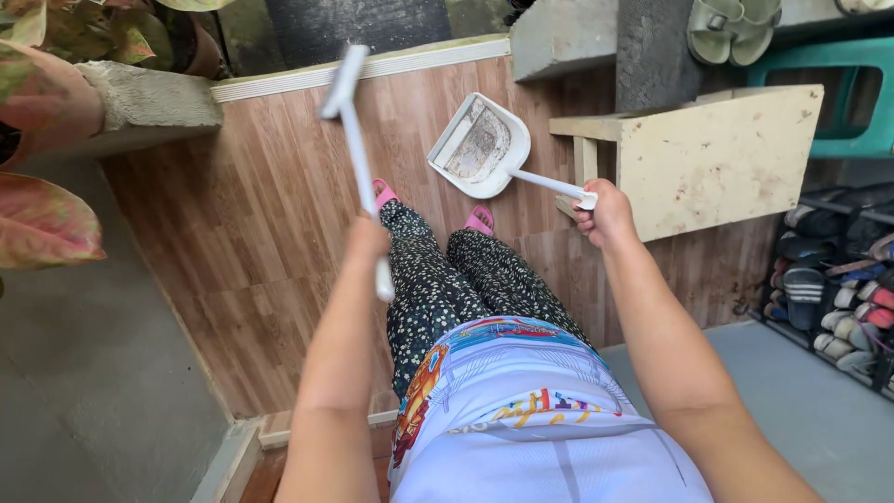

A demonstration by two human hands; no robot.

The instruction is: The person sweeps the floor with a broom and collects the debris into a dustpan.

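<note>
**A:** From the head camera, what do the hands have?

**B:** The left hand [366, 237] is clenched around a long white broom handle [358, 154]. The handle runs up and away from the fist to a pale crosspiece at its far end, and a short stub of it shows below the fist, over the left leg. The right hand [605, 210] is closed on the end of the thin white handle of a dustpan [480, 144].

**A:** Where does the dustpan sit?

**B:** Its scoop lies ahead of the feet, tilted, over the wood-pattern floor [261, 214]; whether it touches the floor I cannot tell. The inside looks dusty and grey. The handle slants down to the right into the fist, just beside the corner of a pale wooden stool [726, 154].

**A:** And the person?

**B:** Standing, in dark speckled trousers [447, 279] and a white printed shirt, with pink sandals [480, 221] on the feet.

**A:** What is around them?

**B:** Red and green leaves [42, 219] at the left edge beside a concrete ledge [149, 98]. A shoe rack [838, 289] full of footwear is at the right. A pair of pale sandals [731, 28] rests up top, near a teal plastic chair [843, 93] behind the stool.
</note>
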